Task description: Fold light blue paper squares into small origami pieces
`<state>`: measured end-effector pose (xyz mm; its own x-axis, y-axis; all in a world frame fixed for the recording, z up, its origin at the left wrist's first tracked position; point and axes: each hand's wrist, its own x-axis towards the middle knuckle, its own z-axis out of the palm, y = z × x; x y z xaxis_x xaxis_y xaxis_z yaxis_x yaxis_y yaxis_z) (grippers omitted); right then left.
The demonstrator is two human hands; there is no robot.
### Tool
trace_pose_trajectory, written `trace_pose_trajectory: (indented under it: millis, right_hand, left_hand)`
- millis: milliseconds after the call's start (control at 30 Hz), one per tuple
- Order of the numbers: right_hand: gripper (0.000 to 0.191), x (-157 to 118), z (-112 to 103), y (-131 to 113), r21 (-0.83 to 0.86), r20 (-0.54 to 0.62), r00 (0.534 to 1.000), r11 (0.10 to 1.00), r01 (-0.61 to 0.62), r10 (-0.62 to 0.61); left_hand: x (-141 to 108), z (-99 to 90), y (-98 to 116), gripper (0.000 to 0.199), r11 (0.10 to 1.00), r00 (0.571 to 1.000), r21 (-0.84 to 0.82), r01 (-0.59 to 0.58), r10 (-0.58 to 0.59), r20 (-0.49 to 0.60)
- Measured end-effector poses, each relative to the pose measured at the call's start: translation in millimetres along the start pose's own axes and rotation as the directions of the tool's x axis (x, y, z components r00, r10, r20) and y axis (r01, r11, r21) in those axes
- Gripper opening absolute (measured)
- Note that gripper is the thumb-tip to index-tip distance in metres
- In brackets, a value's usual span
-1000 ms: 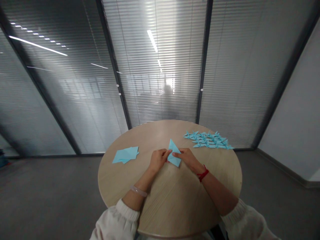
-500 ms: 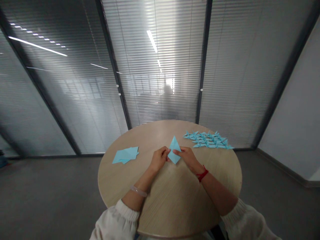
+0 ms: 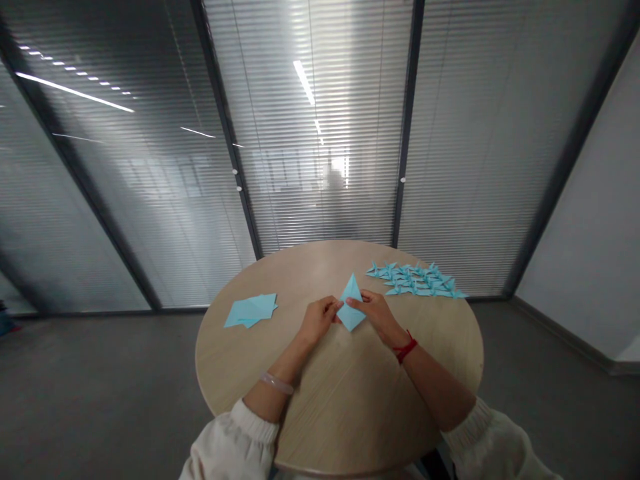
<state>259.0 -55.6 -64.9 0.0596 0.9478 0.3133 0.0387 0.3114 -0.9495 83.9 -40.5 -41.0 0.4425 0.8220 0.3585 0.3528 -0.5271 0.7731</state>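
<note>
A light blue folded paper, shaped like a kite with its point away from me, is held between both hands above the middle of the table. My left hand pinches its left edge. On the right side, my right hand grips the paper with the thumb on top and the fingers behind it. Flat blue sheets lie overlapping on the left of the table. Several folded blue paper figures are grouped in rows at the back right.
The round wooden table extends towards me beneath both forearms. Beyond its far edge stand glass panels with blinds in dark frames. A white wall is on the right.
The folded paper has shifted slightly to the right and its lower point sits a little nearer to me. Both hands still hold it, in nearly the same places.
</note>
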Motion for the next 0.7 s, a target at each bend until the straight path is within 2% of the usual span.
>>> trace_pose_trajectory:
  millis: [133, 300, 467, 600, 700]
  right_hand:
    - [0.04, 1.2, -0.8, 1.3, 0.043, -0.024, 0.999, 0.998, -0.036, 0.037]
    - [0.038, 1.7, -2.3, 2.8, 0.02, -0.057, 0.996, 0.998, -0.064, 0.065]
    - [0.039, 3.5, -3.3, 5.7, -0.054, -0.08, 0.996, 0.998, -0.03, 0.026]
    - [0.039, 5.0, -4.1, 7.5, -0.015, -0.07, 0.997, 1.0, 0.011, -0.012]
    - [0.038, 5.4, -6.0, 8.2, -0.015, -0.113, 0.993, 0.999, 0.036, -0.038]
  left_hand:
    - [-1.7, 2.6, -4.6, 0.041, 0.995, 0.994, 0.08, -0.063, 0.055, 0.092]
    - [-2.2, 3.9, -6.0, 0.039, 0.989, 0.985, 0.099, -0.107, 0.093, 0.144]
    - [-2.3, 3.2, -1.7, 0.037, 0.992, 0.985, 0.084, -0.094, 0.081, 0.152]
    - [-2.6, 2.3, -2.1, 0.035, 0.992, 0.986, 0.084, -0.089, 0.076, 0.147]
    - [-2.7, 2.5, -4.4, 0.036, 0.992, 0.982, 0.078, -0.1, 0.085, 0.171]
